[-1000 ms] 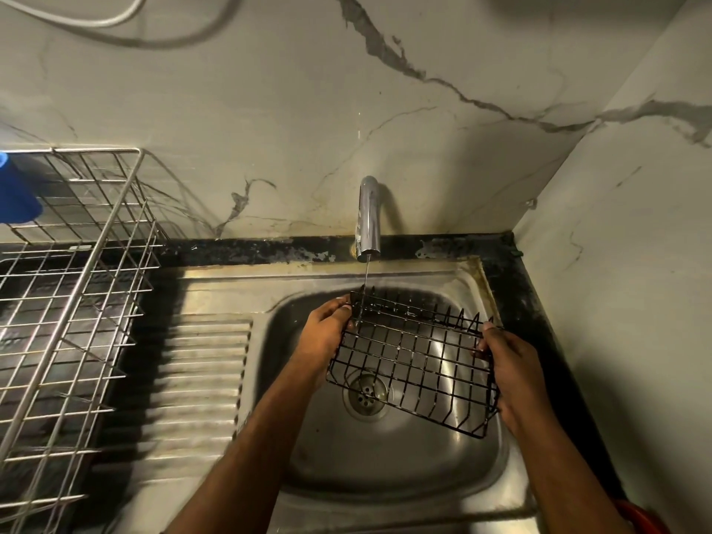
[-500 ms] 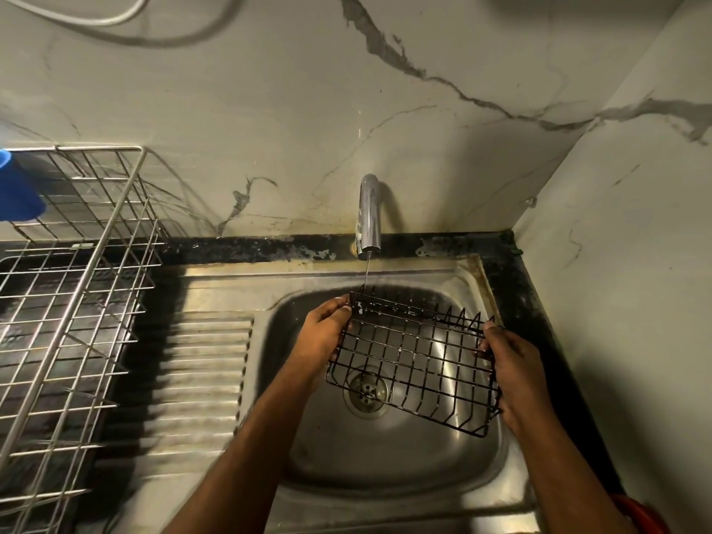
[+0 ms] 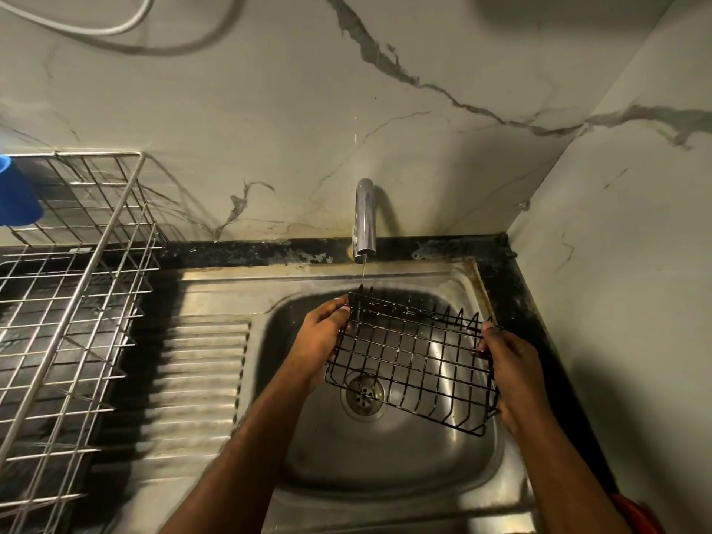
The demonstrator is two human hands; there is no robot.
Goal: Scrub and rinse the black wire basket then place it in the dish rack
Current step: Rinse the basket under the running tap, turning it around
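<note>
The black wire basket (image 3: pixel 412 360) hangs tilted over the steel sink bowl (image 3: pixel 385 464), its far left corner under a thin stream of water from the chrome tap (image 3: pixel 365 217). My left hand (image 3: pixel 325 337) grips the basket's left edge, fingers curled over the wires. My right hand (image 3: pixel 508 371) grips its right edge, thumb on top. The silver wire dish rack (image 3: pixel 73 302) stands on the counter at the left, well apart from the basket.
A ribbed steel drainboard (image 3: pixel 200 379) lies between the rack and the bowl. A blue object (image 3: pixel 15 194) sits at the rack's far left. The drain (image 3: pixel 362 396) shows under the basket. Marble walls close in behind and on the right; a red object (image 3: pixel 635 514) is at bottom right.
The basket and both hands have barely shifted under the stream; the view has drifted slightly. Both grips are unchanged.
</note>
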